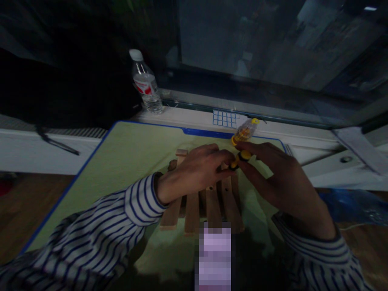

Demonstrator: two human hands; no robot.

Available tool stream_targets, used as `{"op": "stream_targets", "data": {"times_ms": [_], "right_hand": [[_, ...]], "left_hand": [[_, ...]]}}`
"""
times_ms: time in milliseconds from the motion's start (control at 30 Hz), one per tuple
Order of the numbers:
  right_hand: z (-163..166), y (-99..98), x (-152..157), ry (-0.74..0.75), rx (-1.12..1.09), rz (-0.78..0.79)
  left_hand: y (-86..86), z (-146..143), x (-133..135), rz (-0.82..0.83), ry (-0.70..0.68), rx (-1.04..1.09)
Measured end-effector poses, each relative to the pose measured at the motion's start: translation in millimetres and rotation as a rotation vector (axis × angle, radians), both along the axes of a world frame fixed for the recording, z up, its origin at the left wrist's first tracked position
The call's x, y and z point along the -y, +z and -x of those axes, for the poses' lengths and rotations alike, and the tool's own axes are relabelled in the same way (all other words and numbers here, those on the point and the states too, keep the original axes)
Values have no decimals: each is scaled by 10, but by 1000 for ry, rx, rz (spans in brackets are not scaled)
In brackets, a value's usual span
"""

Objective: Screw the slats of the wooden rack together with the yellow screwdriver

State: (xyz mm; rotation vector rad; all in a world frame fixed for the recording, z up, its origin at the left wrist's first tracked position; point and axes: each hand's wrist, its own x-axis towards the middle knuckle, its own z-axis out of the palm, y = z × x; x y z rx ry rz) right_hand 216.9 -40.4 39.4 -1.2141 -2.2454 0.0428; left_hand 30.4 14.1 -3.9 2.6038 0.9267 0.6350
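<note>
Between the thumb and fingers of my right hand is the rounded end of a short yellow-and-black screwdriver. My left hand reaches across a small slatted wooden piece, its thumb and fingers closed around the lower part of the screwdriver. The tool's tip is hidden behind the left fingers. Dark holes show in two of the pale slats just below the hands. Just beyond my right fingertips, a clear container with yellow ends holds small golden bits that I cannot make out.
The wooden piece lies on a pale green tabletop with a blue edge. A water bottle stands on the white sill behind, near a blue-and-white grid sheet. Dark glass rises beyond. Blue plastic lies at the right.
</note>
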Motion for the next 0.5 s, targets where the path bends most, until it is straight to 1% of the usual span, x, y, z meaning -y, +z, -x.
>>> {"op": "stream_targets", "data": {"times_ms": [133,300,500], "right_hand": [[-25,6,5,58,-8,12],[-28,17,-2,16,42,-24],[-17,7,-16,12,52,-57]], "left_hand": [[-15,14,-19,14,-31,22],[-48,42,-50,42,-78,40],[-13,57,-46,66,-104,13]]}}
